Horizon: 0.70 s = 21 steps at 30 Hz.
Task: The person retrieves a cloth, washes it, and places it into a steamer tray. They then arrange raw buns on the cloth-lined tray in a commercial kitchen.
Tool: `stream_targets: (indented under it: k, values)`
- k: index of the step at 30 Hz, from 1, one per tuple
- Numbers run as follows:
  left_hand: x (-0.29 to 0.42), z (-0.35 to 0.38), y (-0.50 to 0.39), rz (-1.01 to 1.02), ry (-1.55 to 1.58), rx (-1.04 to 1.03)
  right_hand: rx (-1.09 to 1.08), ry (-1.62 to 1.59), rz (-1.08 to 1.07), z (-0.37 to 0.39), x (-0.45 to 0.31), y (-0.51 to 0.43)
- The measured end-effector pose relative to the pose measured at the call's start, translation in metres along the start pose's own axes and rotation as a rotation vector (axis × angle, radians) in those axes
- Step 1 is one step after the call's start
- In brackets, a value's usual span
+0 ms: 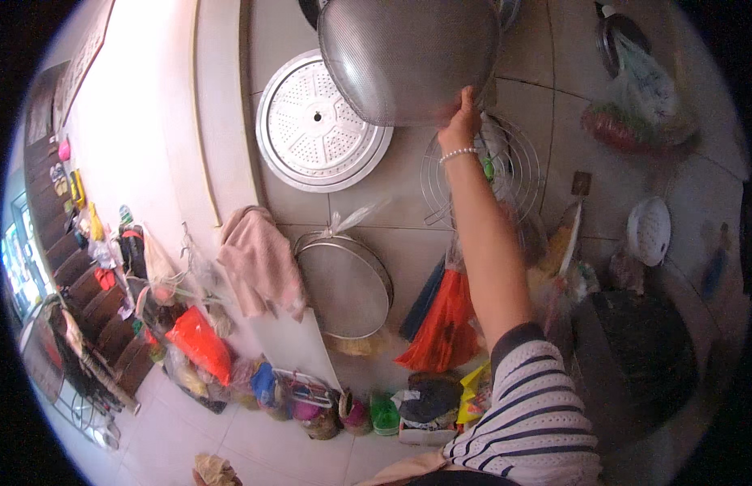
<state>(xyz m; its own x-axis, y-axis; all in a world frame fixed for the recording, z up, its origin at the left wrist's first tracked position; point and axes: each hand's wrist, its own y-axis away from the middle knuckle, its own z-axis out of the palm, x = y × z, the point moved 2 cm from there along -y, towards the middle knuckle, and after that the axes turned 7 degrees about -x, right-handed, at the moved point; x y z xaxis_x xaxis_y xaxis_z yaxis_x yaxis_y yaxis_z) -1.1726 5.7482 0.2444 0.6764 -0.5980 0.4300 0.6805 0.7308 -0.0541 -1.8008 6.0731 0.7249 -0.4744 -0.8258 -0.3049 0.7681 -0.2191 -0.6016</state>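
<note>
My right hand [462, 124], with a beaded bracelet at the wrist, reaches up the tiled wall and grips the lower right rim of a large metal mesh strainer [406, 61]. The thumb lies on its outer face; the other fingers are hidden. Behind its left side hangs a round perforated metal steamer tray [303, 140]. A round wire rack [433, 176] hangs behind my wrist. At the bottom left edge, a small part of my left hand [198, 479] shows against a crumpled tan cloth [218, 468], which it appears to hold.
A round sieve [345, 285], a pink towel [260, 255] and a red plastic bag [443, 322] hang lower on the wall. Pots, a green basket [385, 413] and a filled box [427, 434] line the floor. Stairs [84, 273] rise at left.
</note>
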Motion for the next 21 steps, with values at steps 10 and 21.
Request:
stream_targets:
  k: [10,21]
  values:
    - [-0.008,0.076,-0.175,-0.376,-0.018,-0.181,-0.190,-0.017,-0.268,0.073,-0.090,0.032]
    - [-0.100,0.055,-0.291,-0.782,-0.030,-0.273,0.418,0.247,-0.622,-0.193,-0.277,0.348]
